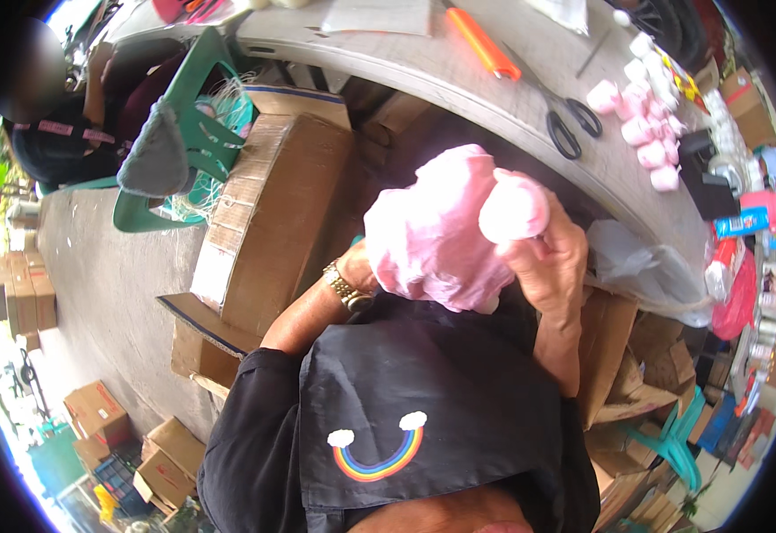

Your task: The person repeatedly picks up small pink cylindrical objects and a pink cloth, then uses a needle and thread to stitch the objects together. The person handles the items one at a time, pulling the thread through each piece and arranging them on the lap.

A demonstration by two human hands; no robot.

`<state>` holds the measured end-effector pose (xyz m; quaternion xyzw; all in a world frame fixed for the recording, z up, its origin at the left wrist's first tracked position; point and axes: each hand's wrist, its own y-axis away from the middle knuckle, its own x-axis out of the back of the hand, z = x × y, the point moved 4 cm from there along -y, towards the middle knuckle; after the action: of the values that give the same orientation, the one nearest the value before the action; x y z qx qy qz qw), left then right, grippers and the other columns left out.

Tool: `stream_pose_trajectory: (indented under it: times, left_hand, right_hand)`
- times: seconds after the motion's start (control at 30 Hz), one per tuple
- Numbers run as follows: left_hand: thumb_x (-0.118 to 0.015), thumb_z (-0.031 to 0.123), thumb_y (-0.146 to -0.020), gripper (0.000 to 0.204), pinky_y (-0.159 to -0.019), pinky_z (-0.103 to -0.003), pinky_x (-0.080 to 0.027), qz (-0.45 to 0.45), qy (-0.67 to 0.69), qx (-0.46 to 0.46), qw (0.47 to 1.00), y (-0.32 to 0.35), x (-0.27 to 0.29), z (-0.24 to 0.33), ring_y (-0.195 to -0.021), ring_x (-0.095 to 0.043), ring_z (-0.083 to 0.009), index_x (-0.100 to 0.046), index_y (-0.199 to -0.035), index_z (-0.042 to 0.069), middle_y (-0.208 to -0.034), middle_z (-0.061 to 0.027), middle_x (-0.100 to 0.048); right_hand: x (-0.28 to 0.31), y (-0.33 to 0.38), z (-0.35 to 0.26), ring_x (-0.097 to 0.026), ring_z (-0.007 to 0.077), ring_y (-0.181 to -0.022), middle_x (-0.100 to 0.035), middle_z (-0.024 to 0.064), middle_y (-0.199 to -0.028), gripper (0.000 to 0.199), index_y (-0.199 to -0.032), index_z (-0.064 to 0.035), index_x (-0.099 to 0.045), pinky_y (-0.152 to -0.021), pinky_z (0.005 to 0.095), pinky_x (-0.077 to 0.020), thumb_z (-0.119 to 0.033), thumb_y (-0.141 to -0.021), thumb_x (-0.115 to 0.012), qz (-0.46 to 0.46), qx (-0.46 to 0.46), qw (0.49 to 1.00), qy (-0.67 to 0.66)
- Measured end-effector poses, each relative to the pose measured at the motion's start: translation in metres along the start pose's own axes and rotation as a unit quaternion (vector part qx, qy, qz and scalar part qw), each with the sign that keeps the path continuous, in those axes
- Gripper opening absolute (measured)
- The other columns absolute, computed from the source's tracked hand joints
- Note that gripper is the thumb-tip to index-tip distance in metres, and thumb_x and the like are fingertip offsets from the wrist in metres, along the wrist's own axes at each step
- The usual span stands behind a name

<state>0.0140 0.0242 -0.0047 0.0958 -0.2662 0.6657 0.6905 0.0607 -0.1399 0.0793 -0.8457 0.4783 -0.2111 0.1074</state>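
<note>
In front of my chest I hold a large, soft pink fabric piece (437, 233), its surface creased. My left hand (360, 264) grips it from the left; the fingers are hidden behind the cloth. Between the thumb and fingers of my right hand (555, 258) is a small rounded pink stuffed piece (514, 210), held against the right side of the larger one. On the table ahead lie black-handled scissors (565, 124) and an orange-handled tool (485, 44). Several similar small pink pieces (645, 129) are grouped at the table's right end.
A pale table (370, 35) curves across the front. To the left stand a long open cardboard box (272, 204) and a green plastic chair (183, 133) with a grey cloth piece on it. Another person (68, 147) sits at the far left. Open cartons (636, 355) are at my right.
</note>
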Motion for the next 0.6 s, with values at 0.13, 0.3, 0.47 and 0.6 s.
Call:
stream_pose_trajectory:
  times: [0.13,0.3,0.47,0.6]
  left_hand:
    - [-0.077,0.02,-0.071,0.041,-0.063,-0.029,-0.051,0.075,-0.114,-0.039,0.99,-0.004,0.031,0.051,-0.073,-0.064,-0.0194,-0.061,-0.105,0.005,-0.088,-0.0066,-0.064]
    - [-0.075,0.025,-0.069,0.046,-0.064,-0.031,-0.049,0.169,-0.177,-0.103,0.964,-0.005,0.051,0.104,-0.07,-0.061,-0.0244,-0.061,-0.108,0.005,-0.087,-0.0084,-0.063]
    - [-0.075,0.024,-0.07,0.045,-0.069,-0.033,-0.049,0.166,-0.077,-0.082,0.98,-0.001,0.061,0.078,-0.077,-0.061,-0.026,-0.061,-0.109,0.005,-0.091,-0.01,-0.063]
    - [-0.074,0.023,-0.071,0.044,-0.073,-0.034,-0.048,0.127,0.084,-0.03,0.988,0.002,0.06,0.037,-0.083,-0.06,-0.0273,-0.061,-0.109,0.005,-0.094,-0.0113,-0.063]
  right_hand:
    - [-0.016,-0.003,-0.005,-0.064,0.0139,-0.071,-0.069,0.0108,-0.102,0.072,-0.135,-0.0068,-0.05,-0.066,0.0252,-0.0526,-0.029,-0.075,-0.081,-0.006,0.05,0.981,0.185]
    - [-0.002,0.0,0.018,-0.066,0.0208,-0.092,-0.067,0.0153,-0.107,0.092,-0.144,-0.0081,-0.037,-0.079,0.0302,-0.0527,-0.029,-0.069,-0.086,-0.117,-0.142,0.958,-0.222]
    - [-0.021,0.011,0.068,-0.047,0.0242,-0.121,-0.047,0.0137,-0.132,0.087,-0.139,-0.0072,-0.034,-0.102,0.0366,-0.0393,-0.017,-0.068,-0.083,-0.338,-0.13,0.928,-0.083]
    - [-0.016,0.027,0.066,-0.062,0.0155,-0.081,-0.068,0.005,-0.088,0.028,-0.102,-0.002,-0.066,-0.073,0.0324,-0.0501,-0.005,-0.074,-0.069,-0.323,-0.129,0.937,-0.004]
